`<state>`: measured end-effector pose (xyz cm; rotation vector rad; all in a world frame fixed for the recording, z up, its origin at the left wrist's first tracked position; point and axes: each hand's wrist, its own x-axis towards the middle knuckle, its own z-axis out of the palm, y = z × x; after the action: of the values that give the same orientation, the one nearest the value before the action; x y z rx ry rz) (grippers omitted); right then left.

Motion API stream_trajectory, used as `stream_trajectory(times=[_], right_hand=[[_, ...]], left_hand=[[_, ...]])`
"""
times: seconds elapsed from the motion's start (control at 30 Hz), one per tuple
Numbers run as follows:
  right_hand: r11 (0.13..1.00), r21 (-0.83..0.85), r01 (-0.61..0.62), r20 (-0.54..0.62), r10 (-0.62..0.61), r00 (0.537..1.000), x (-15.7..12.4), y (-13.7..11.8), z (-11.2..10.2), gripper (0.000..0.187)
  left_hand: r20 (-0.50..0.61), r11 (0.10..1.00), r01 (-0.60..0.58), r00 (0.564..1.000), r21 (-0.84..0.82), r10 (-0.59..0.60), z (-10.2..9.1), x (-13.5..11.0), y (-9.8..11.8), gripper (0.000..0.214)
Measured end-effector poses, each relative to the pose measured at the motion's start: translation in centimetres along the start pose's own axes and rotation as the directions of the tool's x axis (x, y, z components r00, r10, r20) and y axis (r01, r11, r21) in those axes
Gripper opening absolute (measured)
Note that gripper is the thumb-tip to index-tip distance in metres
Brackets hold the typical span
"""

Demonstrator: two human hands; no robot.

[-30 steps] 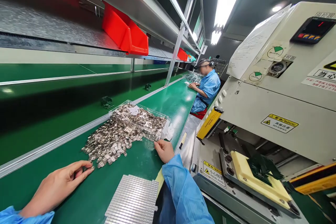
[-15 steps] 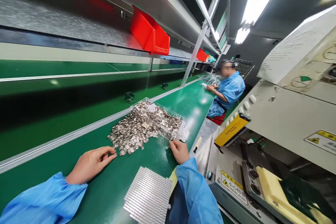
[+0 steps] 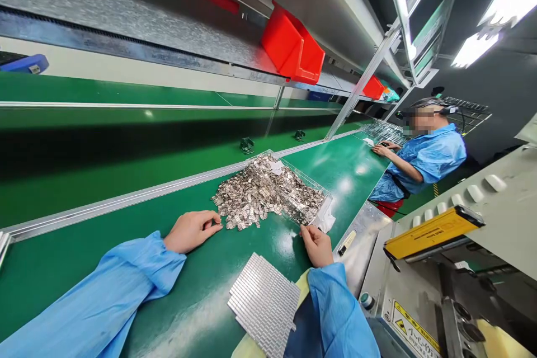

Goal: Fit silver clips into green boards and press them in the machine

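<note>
Left hand [image 3: 192,231]: fingers together, touching loose metal pieces [image 3: 251,201] | Right hand [image 3: 316,245]: fingertips together, pressing at corner of clear plastic tray [image 3: 304,179]

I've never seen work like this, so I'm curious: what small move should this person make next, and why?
Probably the left hand should draw a few pieces from the loose metal pile: its fingers already touch the pile's edge. The right hand is at the clear plastic tray, and a neat block of pieces lies nearby.
</note>
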<state>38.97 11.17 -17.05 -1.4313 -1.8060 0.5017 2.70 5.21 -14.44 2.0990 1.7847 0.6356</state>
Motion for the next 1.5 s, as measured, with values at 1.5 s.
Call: stream_trajectory(times=[1.5], right_hand=[[1.0, -0.024, -0.015, -0.02, 0.015, 1.0, -0.1, -1.1, -0.3, 0.051]], left_hand=[[0.076, 0.986, -0.141, 0.986, -0.088, 0.148, -1.2, -0.1, -0.5, 0.021]])
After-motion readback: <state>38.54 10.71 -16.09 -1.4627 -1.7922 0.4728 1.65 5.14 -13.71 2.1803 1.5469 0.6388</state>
